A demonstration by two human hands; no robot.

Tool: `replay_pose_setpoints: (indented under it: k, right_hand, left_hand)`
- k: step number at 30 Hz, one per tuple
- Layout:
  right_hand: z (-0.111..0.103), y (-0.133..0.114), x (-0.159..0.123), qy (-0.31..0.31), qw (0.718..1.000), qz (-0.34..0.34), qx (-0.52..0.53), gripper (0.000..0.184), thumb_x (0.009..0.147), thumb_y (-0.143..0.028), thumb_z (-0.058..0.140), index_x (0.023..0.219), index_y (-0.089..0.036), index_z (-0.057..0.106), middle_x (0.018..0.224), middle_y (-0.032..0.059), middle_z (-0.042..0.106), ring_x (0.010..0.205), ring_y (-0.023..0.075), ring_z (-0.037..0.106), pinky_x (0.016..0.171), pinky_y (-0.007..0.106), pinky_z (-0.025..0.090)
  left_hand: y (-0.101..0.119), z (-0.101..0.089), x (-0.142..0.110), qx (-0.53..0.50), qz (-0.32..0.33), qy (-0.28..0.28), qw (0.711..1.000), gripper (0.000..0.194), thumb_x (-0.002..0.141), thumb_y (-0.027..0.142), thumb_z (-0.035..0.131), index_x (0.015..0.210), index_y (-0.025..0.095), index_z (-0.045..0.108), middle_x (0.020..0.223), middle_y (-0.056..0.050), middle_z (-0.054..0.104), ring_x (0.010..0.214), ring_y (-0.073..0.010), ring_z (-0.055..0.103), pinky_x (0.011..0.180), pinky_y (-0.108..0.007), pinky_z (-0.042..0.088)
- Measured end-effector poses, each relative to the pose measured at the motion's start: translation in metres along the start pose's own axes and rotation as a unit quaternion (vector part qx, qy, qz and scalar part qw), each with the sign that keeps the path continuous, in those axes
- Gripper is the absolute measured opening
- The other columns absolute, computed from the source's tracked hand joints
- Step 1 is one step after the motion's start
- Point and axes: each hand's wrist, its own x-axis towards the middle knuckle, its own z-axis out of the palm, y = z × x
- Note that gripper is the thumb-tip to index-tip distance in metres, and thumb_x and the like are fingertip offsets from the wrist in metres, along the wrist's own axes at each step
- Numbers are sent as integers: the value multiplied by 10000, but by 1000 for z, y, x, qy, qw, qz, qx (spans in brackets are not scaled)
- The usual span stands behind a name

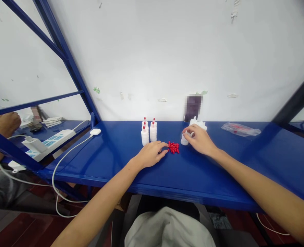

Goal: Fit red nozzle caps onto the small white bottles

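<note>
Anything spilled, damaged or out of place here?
No spill visible: the red caps form a compact pile, the capped bottles stand upright. Oddities: the wall is marked and patchy, and a white cable droops off the table.

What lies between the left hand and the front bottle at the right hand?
Red caps piled on the blue table lie between the left hand and that white bottle at the right hand, as the head view shows.
</note>
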Motion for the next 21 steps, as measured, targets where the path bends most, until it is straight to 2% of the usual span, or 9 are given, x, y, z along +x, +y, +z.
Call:
replay_pose_setpoints:
  k: [5, 10, 15, 19, 21]
  right_hand:
    - [-13, -5, 4, 62, 998, 22, 24, 151, 831, -274, 557, 851, -196, 685, 903, 59, 628, 740, 185, 605, 695, 321, 480]
    - [-21, -6, 7, 81, 996, 37, 27, 141, 828, -276, 557, 833, -199, 675, 911, 63, 636, 745, 189, 617, 715, 328, 494]
    - [-13, -6, 4, 31, 999, 35, 21, 157, 845, -295, 546, 849, -193, 665, 912, 74, 647, 791, 204, 626, 724, 323, 501]
    - [-3, -4, 0, -57, 998, -17, -32, 188, 872, -300, 519, 918, -188, 664, 881, 69, 661, 811, 218, 628, 767, 343, 482]
    - [-6, -4, 0, -67, 995, -38, -56, 219, 878, -308, 517, 984, -180, 658, 940, 86, 681, 876, 236, 632, 809, 357, 470]
  left_hand:
    - [1, -1, -1, -15, -2, 21, 1000, 304, 1003, 351, 428, 1200, 196, 600, 896, -41, 630, 763, -170, 585, 712, -294, 453]
    - [6, -3, 5, -52, -20, 91, 994, 267, 997, 328, 419, 1122, 213, 625, 922, -31, 625, 740, -150, 578, 714, -295, 455]
    - [13, -3, 36, -71, -26, 155, 985, 220, 953, 288, 474, 1064, 209, 647, 873, -19, 624, 714, -145, 567, 681, -286, 447]
    - [14, 1, 70, -107, -44, 187, 976, 210, 920, 246, 495, 1035, 193, 662, 803, -7, 635, 709, -146, 570, 690, -283, 458]
    - [14, 4, 83, -130, -53, 190, 972, 208, 903, 231, 504, 1023, 190, 669, 777, 4, 643, 693, -140, 575, 692, -279, 466]
